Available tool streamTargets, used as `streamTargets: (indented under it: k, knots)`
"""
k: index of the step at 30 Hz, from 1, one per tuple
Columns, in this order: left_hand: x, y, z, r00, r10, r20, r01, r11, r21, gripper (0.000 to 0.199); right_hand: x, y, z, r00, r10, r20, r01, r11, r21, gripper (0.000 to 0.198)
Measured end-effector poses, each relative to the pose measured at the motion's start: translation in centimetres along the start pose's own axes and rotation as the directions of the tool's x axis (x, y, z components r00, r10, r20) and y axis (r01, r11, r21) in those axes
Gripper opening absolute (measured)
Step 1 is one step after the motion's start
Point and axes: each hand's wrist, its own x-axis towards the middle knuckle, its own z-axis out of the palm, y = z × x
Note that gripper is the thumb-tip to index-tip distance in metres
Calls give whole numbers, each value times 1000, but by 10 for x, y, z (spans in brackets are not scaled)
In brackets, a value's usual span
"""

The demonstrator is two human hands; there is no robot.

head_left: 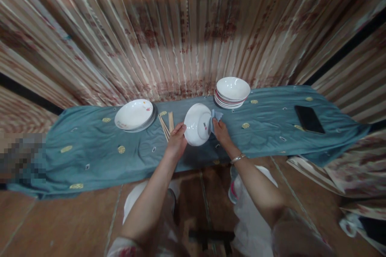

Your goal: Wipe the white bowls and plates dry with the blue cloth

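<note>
A white bowl [196, 126] is held up over the middle of the table, tilted so that its underside with a small red mark faces me. My left hand [177, 140] grips its left rim, thumb on the outer side. In my right hand [221, 130] is a bunched light-blue cloth [214, 118], pressed against the bowl's right side. Just left of the bowl lie several wooden chopsticks [171, 121] in two loose groups, partly behind my left hand. Beyond my right hand stands a stack of white bowls [233, 90], some with red bands.
A stack of white plates with a floral pattern [134, 115] sits on the left half of the table. A dark flat tablet-like object [309, 119] lies at the right. A teal patterned cloth [102, 152] covers the long narrow table; a pleated curtain [169, 27] hangs behind.
</note>
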Motion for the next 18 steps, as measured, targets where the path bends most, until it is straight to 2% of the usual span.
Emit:
streamTargets:
  k: [3,7,10,15,18]
  knots:
    - [3,2,-3,998,-22,-57,19,999,-49,13,-6,0,2,996,87,28,-88,994,70,36]
    - [9,7,-8,993,-60,-104,51,994,-93,14,-12,-6,7,984,180,14,-180,976,121,42]
    - [13,11,-12,980,-105,-169,84,989,-125,10,-18,-9,11,981,192,15,-192,971,140,44]
    - [20,18,-12,951,-133,-279,88,982,-168,17,-34,-7,15,980,195,34,-198,969,150,42]
    - [23,20,-11,945,-137,-296,82,978,-191,18,-48,-8,18,989,138,43,-143,980,139,44]
